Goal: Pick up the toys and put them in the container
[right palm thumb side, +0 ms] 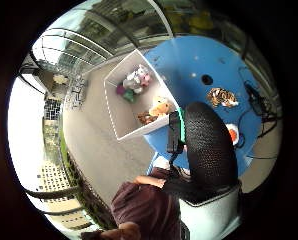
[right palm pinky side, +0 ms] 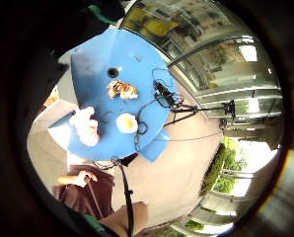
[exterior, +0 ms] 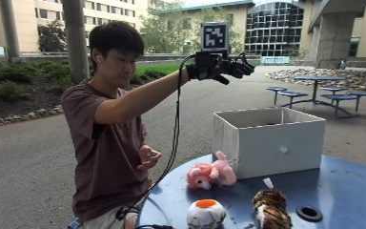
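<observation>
My gloved right hand (exterior: pixel 224 67) is raised high above the white container (exterior: pixel 269 143), fingers relaxed and holding nothing. The container stands on the round blue table (exterior: pixel 348 191). Inside it lie a grey and pink plush (right palm thumb side: pixel 137 79) and a yellow-brown plush (right palm thumb side: pixel 158 107). In front of the box, a pink plush (exterior: pixel 211 175) lies on the table. A white toy with an orange top (exterior: pixel 205 213) and a tiger plush (exterior: pixel 272 210) sit nearer the table's edge. The tiger (right palm pinky side: pixel 122 90) and the white toy (right palm pinky side: pixel 127 123) also show far below the palm.
A round hole (exterior: pixel 309 213) sits in the table beside the tiger. Black cables (right palm pinky side: pixel 162 94) lie on the table's far side. The person's bare left hand (exterior: pixel 148 158) is held near the chest. Pavement surrounds the table.
</observation>
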The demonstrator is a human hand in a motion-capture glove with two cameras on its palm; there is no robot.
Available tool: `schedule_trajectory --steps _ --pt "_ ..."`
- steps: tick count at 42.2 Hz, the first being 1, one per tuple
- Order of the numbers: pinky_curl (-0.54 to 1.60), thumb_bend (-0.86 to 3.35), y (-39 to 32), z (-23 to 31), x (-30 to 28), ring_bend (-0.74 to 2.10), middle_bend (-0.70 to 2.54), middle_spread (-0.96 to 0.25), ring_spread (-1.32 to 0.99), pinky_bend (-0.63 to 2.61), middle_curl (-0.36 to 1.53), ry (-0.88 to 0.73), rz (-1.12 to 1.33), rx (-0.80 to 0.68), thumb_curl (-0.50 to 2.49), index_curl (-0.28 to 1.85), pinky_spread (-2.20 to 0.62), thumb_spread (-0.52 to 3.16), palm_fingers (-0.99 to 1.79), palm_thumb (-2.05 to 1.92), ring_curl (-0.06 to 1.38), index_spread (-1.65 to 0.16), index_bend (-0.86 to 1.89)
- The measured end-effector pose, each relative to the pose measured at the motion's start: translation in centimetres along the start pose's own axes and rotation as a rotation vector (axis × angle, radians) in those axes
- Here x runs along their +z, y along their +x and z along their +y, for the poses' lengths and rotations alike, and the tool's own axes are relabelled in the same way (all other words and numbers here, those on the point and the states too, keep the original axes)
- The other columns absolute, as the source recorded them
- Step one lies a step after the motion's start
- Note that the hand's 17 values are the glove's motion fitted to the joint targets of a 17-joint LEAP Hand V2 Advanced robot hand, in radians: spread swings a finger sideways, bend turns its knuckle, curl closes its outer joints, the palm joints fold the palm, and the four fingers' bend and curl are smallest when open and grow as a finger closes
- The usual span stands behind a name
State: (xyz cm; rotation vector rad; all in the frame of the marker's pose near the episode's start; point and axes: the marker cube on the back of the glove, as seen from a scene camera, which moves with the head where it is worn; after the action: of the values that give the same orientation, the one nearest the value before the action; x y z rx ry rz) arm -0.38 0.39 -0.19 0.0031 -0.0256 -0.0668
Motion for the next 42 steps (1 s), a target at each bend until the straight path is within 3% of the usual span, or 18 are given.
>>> schedule_trajectory --steps 5,14,20,27,35,40,42 --pt "0.19 0.10 -2.0 0.7 -0.8 0.32 0.14 -0.06 -0.02 0.67 0.04 0.008 -0.149 -0.122 0.04 0.03 0.00 0.78 -0.01 0.10 0.07 -0.14 0.08" --pt "0.25 0.11 -2.7 -0.3 0.0 0.39 0.17 -0.08 -0.02 0.77 0.11 0.011 -0.076 0.013 0.10 0.08 -0.01 1.23 -0.08 0.08 0.11 -0.18 0.11" --pt "0.28 0.09 -2.9 -0.3 0.3 0.41 0.16 -0.09 -0.03 0.80 0.14 0.028 -0.134 -0.066 0.13 0.10 0.00 1.35 -0.14 0.04 0.14 -0.20 0.09" --pt "0.29 0.07 -1.1 -0.5 0.7 0.42 0.16 -0.09 -0.02 0.83 0.17 0.008 -0.080 -0.004 0.15 0.12 0.00 1.46 -0.17 -0.01 0.16 -0.20 0.09" --pt "0.31 0.03 -0.3 0.0 0.4 0.43 0.15 -0.08 -0.02 0.84 0.19 0.006 -0.105 -0.058 0.17 0.13 0.00 1.50 -0.18 -0.03 0.18 -0.20 0.09" --pt "0.31 0.00 1.5 -0.4 0.9 0.43 0.15 -0.09 -0.02 0.84 0.20 0.003 -0.005 0.036 0.18 0.14 0.00 1.51 -0.18 -0.03 0.19 -0.20 0.09" --pt "0.32 -0.01 1.4 -0.2 0.8 0.43 0.15 -0.09 -0.02 0.84 0.21 -0.001 -0.050 -0.017 0.18 0.14 0.00 1.51 -0.18 -0.03 0.19 -0.20 0.09"
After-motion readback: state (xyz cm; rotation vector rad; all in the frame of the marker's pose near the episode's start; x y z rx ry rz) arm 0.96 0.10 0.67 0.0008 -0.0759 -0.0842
